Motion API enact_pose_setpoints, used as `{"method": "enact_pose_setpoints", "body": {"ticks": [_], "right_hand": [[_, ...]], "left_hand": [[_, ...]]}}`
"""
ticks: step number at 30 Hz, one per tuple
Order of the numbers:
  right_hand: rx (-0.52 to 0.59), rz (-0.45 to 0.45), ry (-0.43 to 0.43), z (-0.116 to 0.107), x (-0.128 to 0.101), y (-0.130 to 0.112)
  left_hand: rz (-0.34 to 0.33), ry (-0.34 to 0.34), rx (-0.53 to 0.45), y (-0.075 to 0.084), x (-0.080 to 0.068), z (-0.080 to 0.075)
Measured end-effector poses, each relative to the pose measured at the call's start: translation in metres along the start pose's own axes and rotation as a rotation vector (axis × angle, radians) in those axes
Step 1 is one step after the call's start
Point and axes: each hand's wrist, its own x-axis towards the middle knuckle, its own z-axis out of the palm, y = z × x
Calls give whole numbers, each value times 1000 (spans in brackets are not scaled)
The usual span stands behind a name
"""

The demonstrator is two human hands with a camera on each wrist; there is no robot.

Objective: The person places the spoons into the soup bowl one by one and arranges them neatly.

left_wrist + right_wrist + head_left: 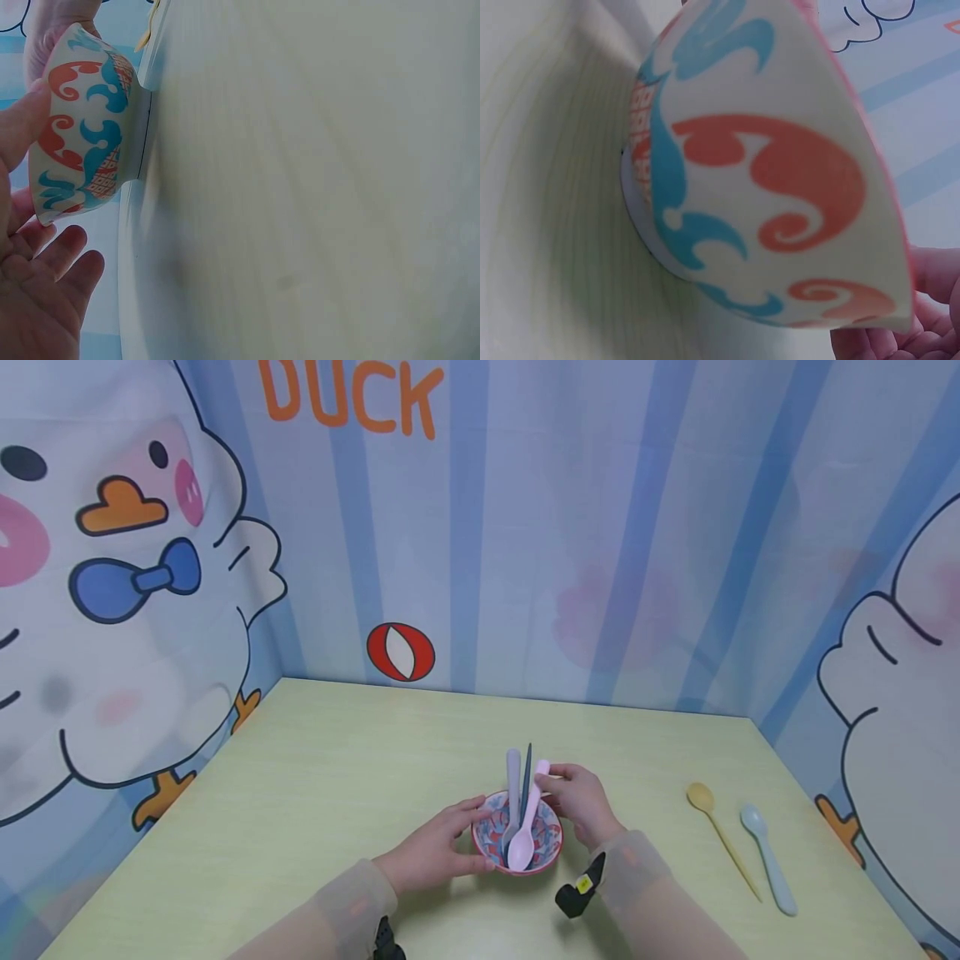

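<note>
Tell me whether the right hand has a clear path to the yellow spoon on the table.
Probably yes: the yellow spoon lies on bare table right of the right hand, though that hand now pinches the pink spoon.

2 spoons (738,852) (right side), open tabletop (300,777) left

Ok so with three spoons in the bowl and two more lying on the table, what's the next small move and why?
Probably let go of the pink spoon and reach the right hand toward the yellow spoon, the nearer of the two on the table. The pink spoon's head already rests in the bowl beside the grey spoon, and the left hand steadies the rim.
</note>
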Motion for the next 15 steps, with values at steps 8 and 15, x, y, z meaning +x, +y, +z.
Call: {"method": "enact_pose_setpoints", "body": {"ticks": [8,15], "right_hand": [[8,-32,-14,-2,-2,0],[7,-13,-16,-2,-4,-2]], "left_hand": [[3,-2,13,-1,0,1],[4,0,2,-1,0,0]]}}
